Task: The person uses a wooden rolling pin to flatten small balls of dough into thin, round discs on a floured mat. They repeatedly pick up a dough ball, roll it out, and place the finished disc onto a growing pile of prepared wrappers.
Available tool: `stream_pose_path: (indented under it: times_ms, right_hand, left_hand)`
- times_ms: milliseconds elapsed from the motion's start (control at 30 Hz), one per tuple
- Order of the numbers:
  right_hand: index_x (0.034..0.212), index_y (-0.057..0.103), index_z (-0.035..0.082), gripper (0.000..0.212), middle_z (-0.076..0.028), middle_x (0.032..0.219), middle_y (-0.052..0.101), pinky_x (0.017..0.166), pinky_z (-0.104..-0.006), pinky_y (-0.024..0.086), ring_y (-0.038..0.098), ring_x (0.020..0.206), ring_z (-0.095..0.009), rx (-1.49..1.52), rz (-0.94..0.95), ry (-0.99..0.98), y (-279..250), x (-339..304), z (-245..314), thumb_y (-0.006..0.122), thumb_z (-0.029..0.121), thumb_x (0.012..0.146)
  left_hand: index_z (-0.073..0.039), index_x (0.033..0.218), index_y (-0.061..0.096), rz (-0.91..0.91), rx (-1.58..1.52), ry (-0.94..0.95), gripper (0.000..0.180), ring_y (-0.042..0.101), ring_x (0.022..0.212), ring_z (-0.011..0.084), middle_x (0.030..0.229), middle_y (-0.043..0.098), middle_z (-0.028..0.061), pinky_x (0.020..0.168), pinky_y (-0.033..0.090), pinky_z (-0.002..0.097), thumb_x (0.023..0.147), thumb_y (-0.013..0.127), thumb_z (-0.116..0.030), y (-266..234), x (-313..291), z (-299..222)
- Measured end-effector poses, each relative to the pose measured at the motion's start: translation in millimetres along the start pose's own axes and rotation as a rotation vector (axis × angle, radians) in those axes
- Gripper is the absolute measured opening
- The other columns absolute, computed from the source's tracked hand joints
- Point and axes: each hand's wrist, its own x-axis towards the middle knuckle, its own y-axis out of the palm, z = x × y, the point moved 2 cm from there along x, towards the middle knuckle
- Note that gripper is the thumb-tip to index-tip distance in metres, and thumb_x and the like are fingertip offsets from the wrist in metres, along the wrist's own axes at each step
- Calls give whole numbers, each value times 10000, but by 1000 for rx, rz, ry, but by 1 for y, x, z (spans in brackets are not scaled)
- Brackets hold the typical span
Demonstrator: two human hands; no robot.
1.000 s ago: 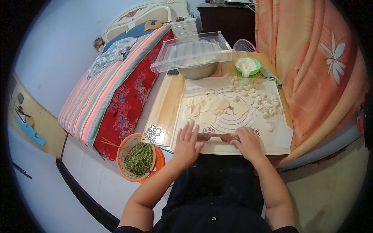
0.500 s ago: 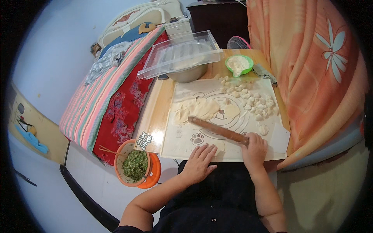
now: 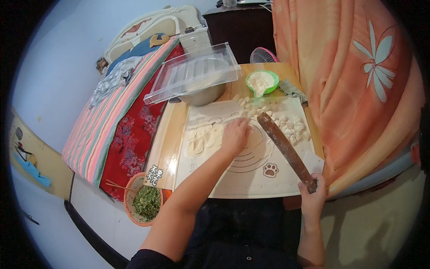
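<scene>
A wooden rolling pin (image 3: 289,151) is in my right hand (image 3: 313,195), its fingers wrapped round the near end. The pin slants up to the left, raised over the right part of the white printed mat (image 3: 244,188). My left hand (image 3: 236,136) reaches over the middle of the mat, fingers blurred and partly hidden, so their grip does not show. Beside it on the left lie overlapping flat dough wrappers (image 3: 207,136). A pale dough round (image 3: 254,138) shows just to its right. Small floured dough pieces (image 3: 293,128) are heaped at the mat's far right.
Behind the mat stand a metal basin (image 3: 204,96) under a clear plastic lid (image 3: 192,74) and a green bowl of flour (image 3: 262,84). A white scraper (image 3: 313,163) lies at the right edge. Low at left is a tub of chopped green filling (image 3: 147,204) with chopsticks.
My left hand has gone from the mat's front edge to its middle. The rolling pin has been lifted and swung right, toward the dough pieces. The view has shifted slightly.
</scene>
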Motion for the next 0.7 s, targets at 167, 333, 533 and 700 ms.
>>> stream_pose_path:
  times_ms: [167,333,533,700]
  right_hand:
    - [1106,519,32,411,-62,964,564,815,-328,465,554,884,-178,-5,6,-78,-3,-6,1,773,22,784]
    - [1105,520,27,403,-61,968,578,799,-330,474,565,856,-174,32,29,-50,3,-11,-1,772,24,790]
    - [1103,521,18,400,-74,930,609,766,-332,491,592,818,-178,113,146,-18,19,-30,18,778,49,798]
    - [1091,529,25,400,-97,938,626,786,-342,491,608,851,-194,75,240,-14,42,-42,13,789,94,795]
  left_hand:
    - [-80,1068,620,-21,420,-2,258,607,1016,270,1023,652,117,983,399,449,874,614,-250,2,14,5]
    - [-62,1053,605,104,266,146,230,591,982,272,1027,628,92,885,461,392,848,608,-166,-49,-26,-19]
    - [30,1200,554,313,502,280,440,558,1110,297,1227,561,156,946,484,366,786,607,-111,-81,-158,-16]
    - [102,1381,400,123,229,92,683,408,1340,378,1434,418,272,1122,334,419,908,600,-348,-71,-203,-35]
